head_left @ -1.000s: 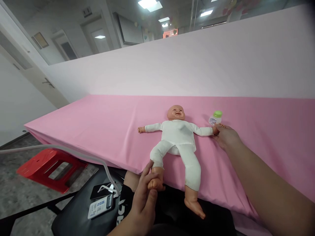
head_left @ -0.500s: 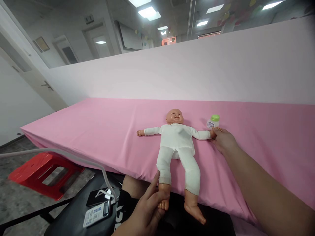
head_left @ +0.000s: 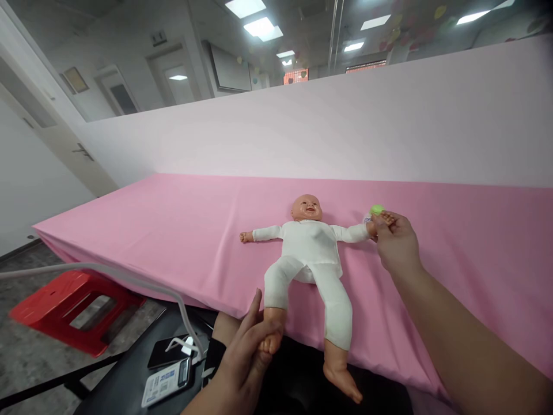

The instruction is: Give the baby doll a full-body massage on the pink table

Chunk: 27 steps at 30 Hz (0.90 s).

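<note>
A baby doll (head_left: 310, 245) in a white top and trousers lies face up on the pink-covered table (head_left: 207, 213), its legs reaching past the front edge. My left hand (head_left: 248, 354) is closed around the doll's foot on the left, thumb across the foot and index finger raised beside the leg. At the right, my right hand (head_left: 395, 239) grips the doll's hand between thumb and fingers, lifted a little off the cloth. Behind that grip stands a jar with a green lid (head_left: 377, 209), mostly hidden by the doll's hand and mine.
A red plastic stool (head_left: 64, 305) stands on the floor at the left. On a black chair (head_left: 116, 369) lie a dark phone (head_left: 166, 351) and a white device with a small screen (head_left: 166, 383). A pale cable (head_left: 129, 276) crosses in front. A white partition (head_left: 302, 138) rises behind the table.
My left hand has moved the doll's foot left and up, bending that leg outward. My right hand has raised the doll's hand slightly, now covering more of the jar.
</note>
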Each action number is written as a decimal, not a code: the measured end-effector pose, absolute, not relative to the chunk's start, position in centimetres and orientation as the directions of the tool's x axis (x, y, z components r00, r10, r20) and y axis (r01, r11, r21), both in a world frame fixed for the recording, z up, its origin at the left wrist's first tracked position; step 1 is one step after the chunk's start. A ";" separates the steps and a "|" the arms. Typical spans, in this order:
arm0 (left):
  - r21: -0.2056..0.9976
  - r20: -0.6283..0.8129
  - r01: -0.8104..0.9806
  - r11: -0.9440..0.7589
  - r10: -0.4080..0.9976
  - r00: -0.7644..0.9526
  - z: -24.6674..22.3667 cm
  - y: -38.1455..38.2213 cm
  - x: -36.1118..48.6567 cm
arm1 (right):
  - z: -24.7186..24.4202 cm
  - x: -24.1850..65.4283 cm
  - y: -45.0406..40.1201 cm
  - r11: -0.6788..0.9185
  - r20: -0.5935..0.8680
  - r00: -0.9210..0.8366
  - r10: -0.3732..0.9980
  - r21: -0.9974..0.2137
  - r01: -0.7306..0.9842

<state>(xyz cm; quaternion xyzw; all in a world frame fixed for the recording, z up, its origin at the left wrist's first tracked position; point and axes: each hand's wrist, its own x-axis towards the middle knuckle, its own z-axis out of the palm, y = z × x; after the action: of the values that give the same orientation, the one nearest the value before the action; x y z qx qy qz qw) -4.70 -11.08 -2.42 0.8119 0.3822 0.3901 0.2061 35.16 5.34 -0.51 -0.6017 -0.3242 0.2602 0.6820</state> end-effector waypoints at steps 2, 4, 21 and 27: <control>0.629 0.511 0.428 -0.648 0.761 0.401 -2.0 -10.2 -4.6 | 0.3 33.5 4.4 0.226 0.354 0.609 0.710 -0.933 0.279; 0.621 0.544 0.379 -0.686 0.725 0.422 -1.3 -9.0 -4.1 | 0.6 32.0 3.8 0.259 0.464 0.511 0.724 -0.869 0.421; 0.703 0.431 0.287 -0.651 0.710 0.557 1.1 -2.2 0.8 | -1.4 28.0 4.0 0.492 0.574 -0.265 0.775 -0.285 0.822; 0.709 0.425 0.289 -0.643 0.717 0.552 1.0 -2.5 0.7 | -1.3 28.0 4.0 0.528 0.563 -0.320 0.762 -0.256 0.810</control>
<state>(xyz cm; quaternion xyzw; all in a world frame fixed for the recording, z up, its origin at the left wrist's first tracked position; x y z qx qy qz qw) 0.65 -2.54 1.03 0.8303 0.3030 0.3636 0.2944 28.00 4.04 -1.34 -0.4843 -0.8115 -0.0364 0.3250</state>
